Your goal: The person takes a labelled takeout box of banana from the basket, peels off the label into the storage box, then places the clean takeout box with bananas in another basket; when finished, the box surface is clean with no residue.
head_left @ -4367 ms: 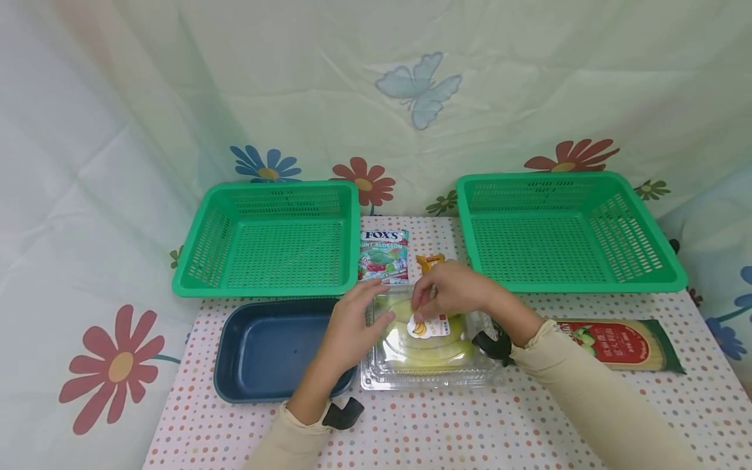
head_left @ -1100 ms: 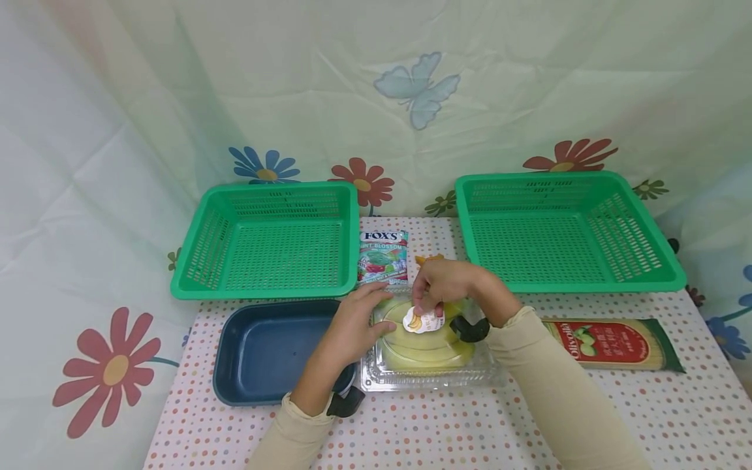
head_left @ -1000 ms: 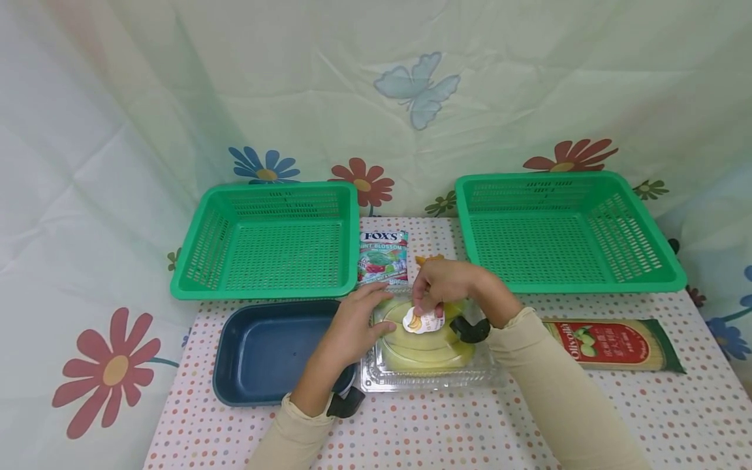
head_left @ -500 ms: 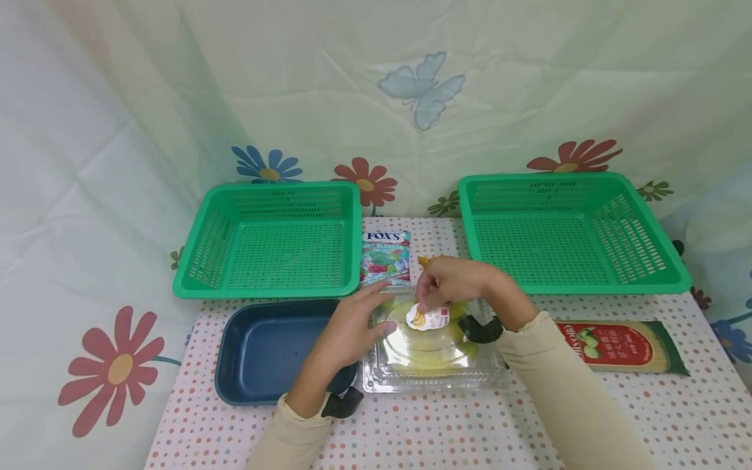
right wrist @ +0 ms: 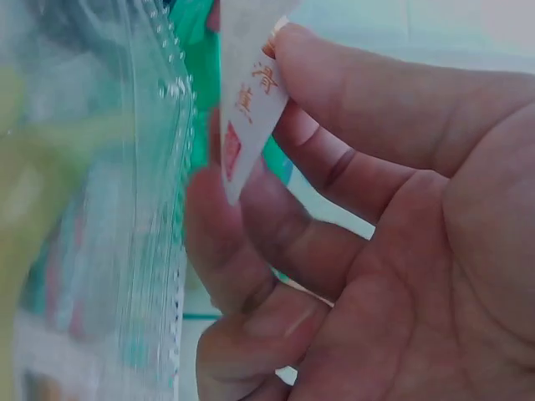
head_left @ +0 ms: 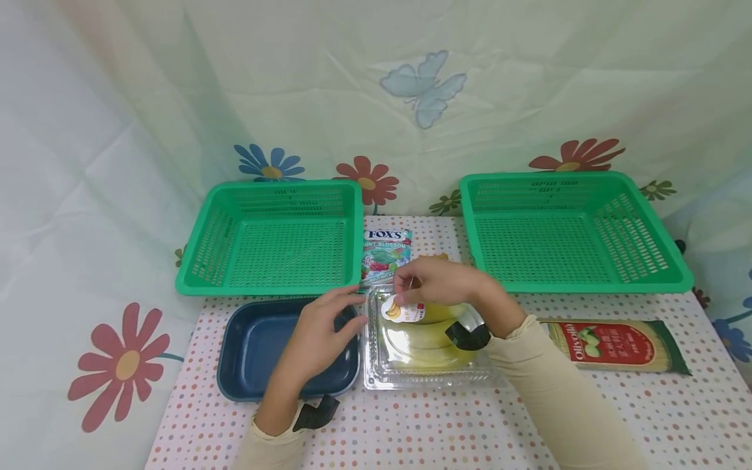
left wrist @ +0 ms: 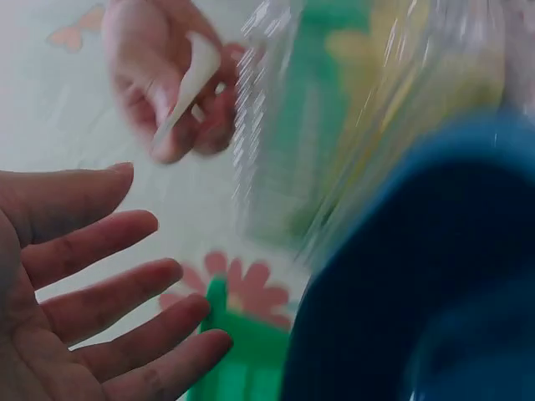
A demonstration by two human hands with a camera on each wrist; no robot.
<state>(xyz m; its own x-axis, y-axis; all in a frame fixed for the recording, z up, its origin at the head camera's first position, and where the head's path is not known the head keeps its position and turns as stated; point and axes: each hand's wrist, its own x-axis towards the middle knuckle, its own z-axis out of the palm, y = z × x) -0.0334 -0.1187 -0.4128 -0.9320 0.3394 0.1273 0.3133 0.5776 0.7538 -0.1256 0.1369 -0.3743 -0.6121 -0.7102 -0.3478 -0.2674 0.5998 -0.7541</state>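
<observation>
A white label [head_left: 405, 311] with a banana picture is pinched between the thumb and fingers of my right hand [head_left: 439, 282]. In the right wrist view the label [right wrist: 249, 100] hangs away from the box's ridged edge; in the left wrist view it looks curved. Below the hand lies a clear plastic clamshell box [head_left: 435, 378] with yellow bananas [head_left: 423, 338] inside. My left hand [head_left: 311, 339] hovers over the dark blue tray [head_left: 235, 385], left of the box and apart from it. Its fingers [left wrist: 109, 301] are spread and hold nothing.
Two green baskets [head_left: 270, 290] [head_left: 578, 287] stand at the back left and right. Between them lie a candy bag [head_left: 384, 251] and a small orange packet [head_left: 436, 257], partly hidden by my right hand. A noodle pack [head_left: 617, 346] lies at the right.
The label has come off the box lid and moved left with my right hand. My left hand has drawn back leftward from the box's edge.
</observation>
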